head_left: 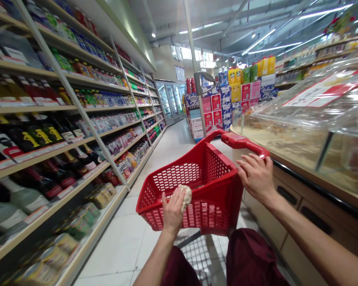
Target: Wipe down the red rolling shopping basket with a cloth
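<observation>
A red plastic shopping cart (219, 216) with perforated basket walls stands in front of me, turned at an angle. My left hand (173, 208) presses a bunched off-white cloth (186, 198) against the basket's near side, by the rim. Part of the cloth is hidden under the fingers. At the cart's right end, my right hand (256, 174) is wrapped over the red handle (246, 143); its fingertips lie along the handle's near side. Inside, the visible part of the basket shows no goods.
Tall shelves of bottles and cans (86, 127) line the left side. To the right is a counter with clear plastic covers (322, 103). Stacked drink cartons (216, 109) stand ahead beside a grey metal pole (201, 107). Glass-door coolers (168, 99) are farther back, past the tiled floor (119, 230).
</observation>
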The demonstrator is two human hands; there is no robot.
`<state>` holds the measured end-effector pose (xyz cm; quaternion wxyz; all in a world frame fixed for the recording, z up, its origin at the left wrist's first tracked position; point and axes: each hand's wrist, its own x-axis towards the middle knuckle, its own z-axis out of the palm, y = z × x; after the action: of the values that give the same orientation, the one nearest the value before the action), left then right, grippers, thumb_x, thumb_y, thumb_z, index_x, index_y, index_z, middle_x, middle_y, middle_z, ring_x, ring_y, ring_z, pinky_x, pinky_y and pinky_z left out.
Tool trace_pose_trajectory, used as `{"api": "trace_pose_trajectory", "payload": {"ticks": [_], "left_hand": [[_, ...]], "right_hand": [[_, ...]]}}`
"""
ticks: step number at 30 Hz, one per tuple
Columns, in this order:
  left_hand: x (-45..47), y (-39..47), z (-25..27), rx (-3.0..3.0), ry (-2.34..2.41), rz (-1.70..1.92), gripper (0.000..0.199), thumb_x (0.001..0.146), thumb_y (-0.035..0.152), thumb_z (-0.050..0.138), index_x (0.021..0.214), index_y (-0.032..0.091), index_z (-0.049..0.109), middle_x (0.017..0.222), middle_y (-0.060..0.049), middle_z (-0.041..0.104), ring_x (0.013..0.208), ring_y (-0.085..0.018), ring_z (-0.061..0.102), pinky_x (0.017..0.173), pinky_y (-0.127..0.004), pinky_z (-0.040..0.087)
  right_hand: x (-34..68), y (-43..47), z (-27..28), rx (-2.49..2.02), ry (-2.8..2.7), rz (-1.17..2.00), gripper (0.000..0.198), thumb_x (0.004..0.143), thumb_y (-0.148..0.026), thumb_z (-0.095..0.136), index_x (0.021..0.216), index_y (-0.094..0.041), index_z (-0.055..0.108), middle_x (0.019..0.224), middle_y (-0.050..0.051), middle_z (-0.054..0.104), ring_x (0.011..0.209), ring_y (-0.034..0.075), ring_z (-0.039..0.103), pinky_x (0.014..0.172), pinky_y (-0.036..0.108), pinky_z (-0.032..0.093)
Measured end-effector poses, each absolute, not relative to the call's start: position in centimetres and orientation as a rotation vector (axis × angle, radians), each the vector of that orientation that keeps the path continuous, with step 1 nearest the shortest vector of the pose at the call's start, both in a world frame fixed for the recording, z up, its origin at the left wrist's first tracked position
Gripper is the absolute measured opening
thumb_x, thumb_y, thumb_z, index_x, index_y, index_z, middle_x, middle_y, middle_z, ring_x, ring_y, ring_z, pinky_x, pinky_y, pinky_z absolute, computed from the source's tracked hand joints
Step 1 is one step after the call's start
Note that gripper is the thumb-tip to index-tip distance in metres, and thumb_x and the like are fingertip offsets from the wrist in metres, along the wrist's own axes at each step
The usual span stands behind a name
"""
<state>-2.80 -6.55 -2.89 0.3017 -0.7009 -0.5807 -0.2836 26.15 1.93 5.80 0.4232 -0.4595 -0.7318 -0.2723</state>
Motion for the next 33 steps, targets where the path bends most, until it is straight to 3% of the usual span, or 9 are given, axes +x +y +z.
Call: {"api": "trace_pose_trajectory", "payload": {"ticks": [5, 9, 12, 20, 28, 33], "left_hand": [[-5.4, -7.6, -3.1, -1.694, -1.571, -0.81, 0.041, 0.083, 0.016, 0.033, 0.123, 0.018, 0.042, 0.114, -0.012, 0.058, 0.103, -0.022, 0.055, 0.105, -0.049, -0.001], [2.0, -4.1, -1.6, -1.856, -1.509, -0.789, 0.04, 0.083, 0.014, 0.032, 0.121, 0.024, 0.043, 0.122, -0.004, 0.053, 0.113, -0.013, 0.047, 0.108, -0.037, -0.005], [5.6, -2.3, -0.7, -1.933, -1.471, -0.824, 0.04, 0.083, 0.016, 0.035, 0.122, 0.024, 0.041, 0.124, -0.004, 0.051, 0.116, -0.013, 0.044, 0.109, -0.039, -0.002], [-2.6, -6.8, -2.5, -1.825, -1.478, -0.814, 0.038, 0.084, 0.016, 0.033, 0.12, 0.017, 0.045, 0.118, -0.012, 0.055, 0.107, -0.02, 0.052, 0.107, -0.043, -0.003], [9.5, -1.8, 0.9, -1.966, -1.397, -0.931, 0.037, 0.086, 0.02, 0.033, 0.122, 0.023, 0.041, 0.125, -0.003, 0.049, 0.117, -0.013, 0.043, 0.108, -0.041, -0.003], [2.8, -4.6, -1.4, -1.91, -1.416, -0.89, 0.037, 0.085, 0.019, 0.033, 0.121, 0.021, 0.044, 0.122, -0.007, 0.053, 0.112, -0.015, 0.048, 0.107, -0.043, -0.003]], "right_hand": [[26.6, 1.8, 5.6, -1.199, -1.821, -0.672, 0.028, 0.084, -0.027, 0.039, 0.097, -0.017, 0.062, 0.104, 0.007, 0.063, 0.107, 0.024, 0.046, 0.097, 0.045, 0.016], [25.3, 1.1, 5.2, -1.152, -1.848, -0.639, 0.028, 0.083, -0.026, 0.04, 0.099, -0.018, 0.062, 0.104, 0.005, 0.064, 0.105, 0.022, 0.048, 0.099, 0.044, 0.016], [25.5, 1.1, 5.2, -1.123, -1.855, -0.633, 0.027, 0.084, -0.025, 0.04, 0.1, -0.019, 0.061, 0.103, 0.003, 0.064, 0.105, 0.021, 0.049, 0.1, 0.044, 0.014], [25.7, 1.0, 5.0, -1.169, -1.807, -0.6, 0.028, 0.083, -0.025, 0.039, 0.1, -0.019, 0.061, 0.105, 0.005, 0.063, 0.106, 0.022, 0.047, 0.099, 0.044, 0.014], [25.6, 0.1, 5.0, -1.108, -1.863, -0.625, 0.031, 0.081, -0.022, 0.041, 0.106, -0.021, 0.059, 0.106, 0.005, 0.063, 0.106, 0.023, 0.047, 0.098, 0.046, 0.014], [25.7, 0.2, 4.9, -1.147, -1.848, -0.619, 0.03, 0.081, -0.022, 0.04, 0.105, -0.019, 0.059, 0.107, 0.005, 0.062, 0.108, 0.022, 0.046, 0.099, 0.045, 0.014]]}}
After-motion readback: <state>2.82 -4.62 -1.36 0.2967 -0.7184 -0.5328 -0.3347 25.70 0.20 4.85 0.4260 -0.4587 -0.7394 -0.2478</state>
